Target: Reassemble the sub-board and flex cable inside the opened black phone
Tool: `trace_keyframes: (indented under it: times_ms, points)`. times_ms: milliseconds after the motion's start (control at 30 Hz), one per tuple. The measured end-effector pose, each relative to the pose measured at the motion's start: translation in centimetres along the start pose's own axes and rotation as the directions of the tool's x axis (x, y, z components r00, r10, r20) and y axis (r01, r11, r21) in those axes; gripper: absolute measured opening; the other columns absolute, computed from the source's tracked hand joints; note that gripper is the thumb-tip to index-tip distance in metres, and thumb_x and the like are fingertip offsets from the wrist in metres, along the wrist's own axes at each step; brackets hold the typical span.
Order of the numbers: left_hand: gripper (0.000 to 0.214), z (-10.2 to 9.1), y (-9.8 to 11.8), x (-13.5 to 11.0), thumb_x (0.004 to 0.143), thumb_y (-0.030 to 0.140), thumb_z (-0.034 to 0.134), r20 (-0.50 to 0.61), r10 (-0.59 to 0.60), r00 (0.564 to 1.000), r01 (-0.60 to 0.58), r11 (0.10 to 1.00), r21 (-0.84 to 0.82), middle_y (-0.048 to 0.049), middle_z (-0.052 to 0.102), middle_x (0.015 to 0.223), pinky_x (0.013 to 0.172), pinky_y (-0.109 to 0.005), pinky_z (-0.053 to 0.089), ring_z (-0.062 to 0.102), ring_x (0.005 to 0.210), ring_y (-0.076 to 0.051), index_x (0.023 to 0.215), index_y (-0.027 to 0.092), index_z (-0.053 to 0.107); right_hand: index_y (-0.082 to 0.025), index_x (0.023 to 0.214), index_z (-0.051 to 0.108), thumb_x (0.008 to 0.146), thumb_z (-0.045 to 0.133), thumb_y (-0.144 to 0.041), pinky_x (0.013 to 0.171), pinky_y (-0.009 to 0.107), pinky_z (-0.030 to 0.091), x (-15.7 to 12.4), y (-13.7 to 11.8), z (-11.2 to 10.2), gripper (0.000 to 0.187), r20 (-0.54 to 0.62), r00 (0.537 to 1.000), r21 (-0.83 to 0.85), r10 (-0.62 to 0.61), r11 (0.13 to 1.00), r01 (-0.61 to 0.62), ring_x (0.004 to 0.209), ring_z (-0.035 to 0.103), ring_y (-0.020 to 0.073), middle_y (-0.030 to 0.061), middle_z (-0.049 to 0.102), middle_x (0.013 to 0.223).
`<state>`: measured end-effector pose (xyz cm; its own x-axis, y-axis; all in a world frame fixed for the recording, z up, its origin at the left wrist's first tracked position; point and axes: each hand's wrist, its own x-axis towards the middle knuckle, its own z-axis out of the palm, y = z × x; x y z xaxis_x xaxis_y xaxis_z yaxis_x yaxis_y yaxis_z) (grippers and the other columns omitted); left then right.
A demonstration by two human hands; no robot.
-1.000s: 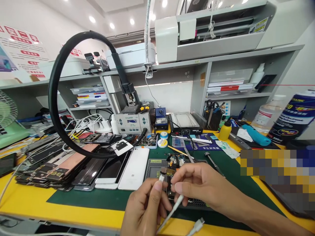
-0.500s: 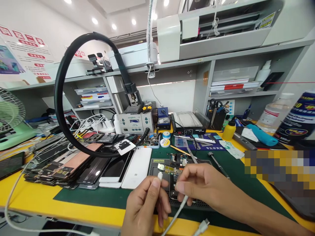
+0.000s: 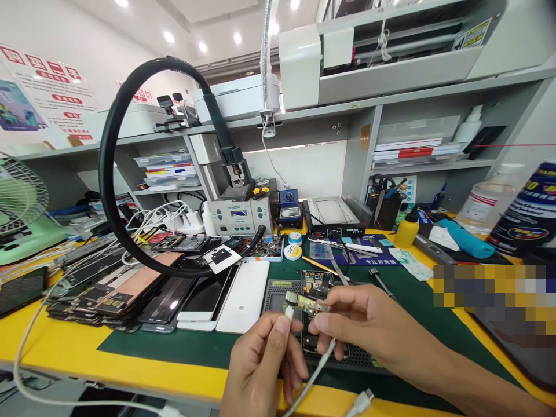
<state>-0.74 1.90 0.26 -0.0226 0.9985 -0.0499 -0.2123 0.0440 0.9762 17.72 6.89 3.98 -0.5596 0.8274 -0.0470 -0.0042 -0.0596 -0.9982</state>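
My left hand (image 3: 264,356) pinches the white plug of a charging cable (image 3: 289,314) between thumb and fingers, tip up. At that tip sits one end of a small circuit board with a yellowish flex (image 3: 306,302). The board's other end is pinched by my right hand (image 3: 354,318). Whether the plug is fully seated in the board's port is too small to tell. The grey-white cable (image 3: 319,368) passes under my right fingers. Below and behind both hands lies an opened phone (image 3: 316,281) on a black perforated tray (image 3: 278,285), partly covered by my right hand.
Another cable plug (image 3: 361,401) lies at the front edge. White phones (image 3: 243,295) and stacked phone parts (image 3: 121,289) fill the left. A black hose (image 3: 106,162) arches above them. Tweezers (image 3: 339,272) lie behind my hands; a yellow bottle (image 3: 407,230) stands back right.
The small board has come into clearer view between my hands, tilted across from the plug tip to my right fingers. My left hand has shifted slightly right.
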Motion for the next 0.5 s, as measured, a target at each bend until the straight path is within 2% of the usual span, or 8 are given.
trace_keyframes:
  times_ms: [267, 500]
  points:
    - [0.051, 0.27, -0.07, 0.1, 0.086, 0.065, 0.066, 0.04, -0.016, 0.999, 0.017, 1.0, -0.011, -0.0005, 0.064, 0.055, 0.041, -0.017, 0.037, 0.048, 0.042, -0.008, 0.087, 0.014, 0.069, -0.018, 0.076, 0.071, 0.085, 0.079, -0.035, 0.06, 0.024, 0.051, 0.19, -0.05, 0.04, 0.021, -0.065, 0.998, -0.046, 0.018, 0.999, -0.021, 0.062, 0.063, 0.0153, 0.0026, 0.077, 0.068]
    - [0.051, 0.26, -0.38, 0.19, 0.085, 0.065, 0.067, 0.02, -0.021, 1.0, 0.021, 1.0, -0.02, 0.0001, 0.063, 0.054, 0.04, -0.017, 0.037, 0.047, 0.04, -0.008, 0.088, 0.014, 0.069, -0.017, 0.078, 0.07, 0.083, 0.08, -0.037, 0.059, 0.024, 0.051, 0.19, -0.09, 0.02, 0.023, -0.054, 0.998, -0.026, 0.033, 0.999, -0.035, 0.063, 0.064, 0.0159, 0.0035, 0.076, 0.068]
